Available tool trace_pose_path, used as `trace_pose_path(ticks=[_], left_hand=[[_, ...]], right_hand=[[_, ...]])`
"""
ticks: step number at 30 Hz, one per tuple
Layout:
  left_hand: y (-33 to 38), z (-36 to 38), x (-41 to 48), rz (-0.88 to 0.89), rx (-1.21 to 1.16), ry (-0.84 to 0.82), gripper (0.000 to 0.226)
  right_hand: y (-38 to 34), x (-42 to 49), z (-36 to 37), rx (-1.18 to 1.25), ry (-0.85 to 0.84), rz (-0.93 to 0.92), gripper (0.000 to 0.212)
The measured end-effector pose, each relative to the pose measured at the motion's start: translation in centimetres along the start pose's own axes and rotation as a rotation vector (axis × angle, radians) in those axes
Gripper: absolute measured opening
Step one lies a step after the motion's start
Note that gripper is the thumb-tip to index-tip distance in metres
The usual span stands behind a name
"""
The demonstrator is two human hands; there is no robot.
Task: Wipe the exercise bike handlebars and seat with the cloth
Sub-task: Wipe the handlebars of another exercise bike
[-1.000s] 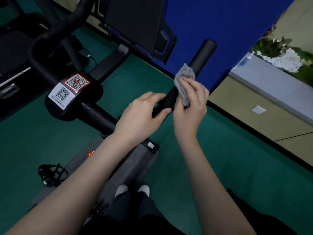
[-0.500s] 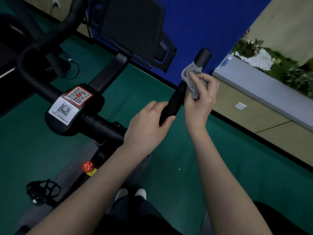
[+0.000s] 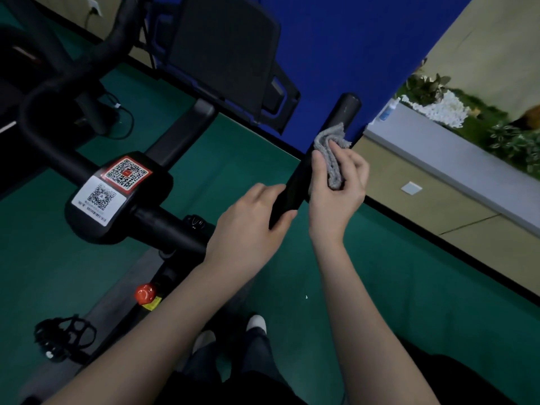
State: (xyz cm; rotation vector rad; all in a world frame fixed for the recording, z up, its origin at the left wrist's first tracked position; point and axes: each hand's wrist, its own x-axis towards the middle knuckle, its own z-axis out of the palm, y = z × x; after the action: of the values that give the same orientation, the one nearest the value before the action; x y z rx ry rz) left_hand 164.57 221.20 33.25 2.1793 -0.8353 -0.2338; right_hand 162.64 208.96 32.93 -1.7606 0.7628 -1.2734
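Observation:
The bike's right handlebar (image 3: 346,112) is a black padded bar running up and right from the centre clamp (image 3: 117,197), which carries two QR stickers. My right hand (image 3: 336,197) grips a folded grey cloth (image 3: 330,150) and presses it against the upper part of this bar. My left hand (image 3: 248,226) holds the bar lower down, fingers and thumb curled round it. The left handlebar (image 3: 58,80) curves away at the upper left. The seat is out of view.
A dark screen (image 3: 222,51) is mounted ahead of the bars, with a blue wall behind. A red knob (image 3: 144,292) and a pedal (image 3: 62,336) sit below on the frame. Green floor lies all around. A grey ledge (image 3: 455,159) with plants runs along the right.
My right hand slid the cloth up the bar towards its tip, then back down a little. My left hand kept its hold lower on the bar. The view shifted slightly.

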Motion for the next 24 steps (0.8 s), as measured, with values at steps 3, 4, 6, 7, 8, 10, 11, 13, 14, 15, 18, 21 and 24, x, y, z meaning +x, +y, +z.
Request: trace_pose_path(ticks=[3,4,6,7,8,10,11,13,14,15,18,21,24], left_hand=[[0.2,0.0,-0.1,-0.017,-0.003,-0.002,0.042],[0.2,-0.1,-0.1,-0.026,-0.010,-0.006,0.041],[0.2,0.0,0.0,-0.043,-0.023,-0.003,0.041],[0.2,0.0,0.1,-0.054,-0.024,0.000,0.041],[0.3,0.0,0.3,-0.067,-0.023,0.003,0.042],[0.4,0.0,0.6,-0.084,-0.023,0.014,0.044],[0.5,0.0,0.8,-0.090,-0.025,0.024,0.045],[0.9,0.1,1.3,-0.098,-0.030,0.040,0.049],[1.1,0.2,1.6,-0.100,-0.033,0.041,0.051],[1.3,0.4,2.0,-0.101,-0.037,0.040,0.052],[1.7,1.0,2.9,-0.102,-0.071,0.048,0.049],[1.8,1.5,3.4,-0.108,-0.091,0.056,0.046],[1.7,1.6,3.4,-0.100,-0.101,0.067,0.041]], right_hand=[[0.2,1.2,0.3,0.028,0.061,0.000,0.016],[0.3,1.8,0.5,0.030,0.073,-0.006,0.015],[0.6,2.4,0.7,0.033,0.075,-0.024,0.015],[0.7,2.2,0.7,0.031,0.064,-0.035,0.015],[0.9,1.8,0.6,0.030,0.049,-0.044,0.015],[1.2,1.0,0.3,0.044,0.021,-0.048,0.015],[1.3,1.1,0.2,0.059,0.016,-0.042,0.015],[1.2,2.2,0.3,0.092,0.033,-0.019,0.014],[1.1,2.9,0.5,0.109,0.049,-0.007,0.014],[1.0,3.4,0.7,0.120,0.061,-0.003,0.014],[1.2,2.9,0.7,0.114,0.038,-0.017,0.014],[1.9,2.1,0.1,0.111,-0.014,-0.032,0.013],[1.9,4.2,0.4,0.139,0.032,-0.023,0.012]])
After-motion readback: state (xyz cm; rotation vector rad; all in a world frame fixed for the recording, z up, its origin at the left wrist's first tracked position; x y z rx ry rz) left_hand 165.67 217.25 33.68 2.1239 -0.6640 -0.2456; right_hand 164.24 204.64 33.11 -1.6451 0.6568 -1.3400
